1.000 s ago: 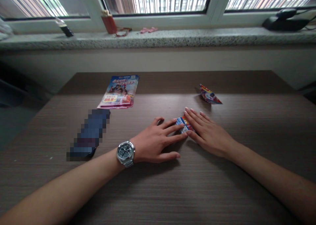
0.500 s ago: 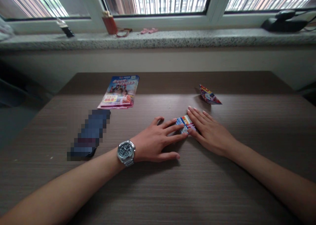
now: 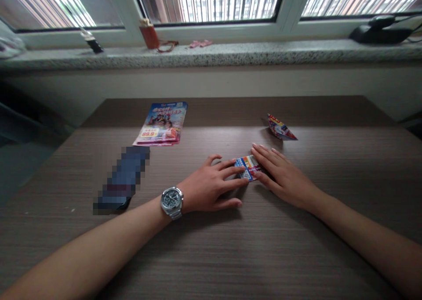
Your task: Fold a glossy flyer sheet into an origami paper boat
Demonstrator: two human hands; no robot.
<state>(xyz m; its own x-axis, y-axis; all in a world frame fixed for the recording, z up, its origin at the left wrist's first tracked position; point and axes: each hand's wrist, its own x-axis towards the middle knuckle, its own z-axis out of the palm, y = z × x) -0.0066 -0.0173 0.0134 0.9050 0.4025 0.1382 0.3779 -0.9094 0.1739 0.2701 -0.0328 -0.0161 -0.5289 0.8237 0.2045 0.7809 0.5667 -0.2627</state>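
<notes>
A small folded paper (image 3: pixel 249 167), printed in blue, white and pink with a square code, lies flat on the wooden table (image 3: pixel 211 256). My left hand (image 3: pixel 214 183), with a metal watch (image 3: pixel 172 200) at its wrist, rests fingertips on the paper's left edge, fingers spread. My right hand (image 3: pixel 283 175) lies flat with its fingers stretched over the right side of the paper, hiding that part. Behind the right hand stands a pointed folded-paper shape (image 3: pixel 281 128) with red, yellow and blue print.
Several printed flyers (image 3: pixel 163 123) lie stacked at the back left. In front of them is a dark, pixelated flat object (image 3: pixel 123 177). On the stone windowsill (image 3: pixel 244 54) sit a red-brown case (image 3: pixel 149 35), small pink items (image 3: pixel 200 44) and a black device (image 3: pixel 380 31) with cables.
The view has shifted slightly. My right thumb has drawn a little to the right on the folded paper, baring more of its print. Both hands otherwise stay in place.
</notes>
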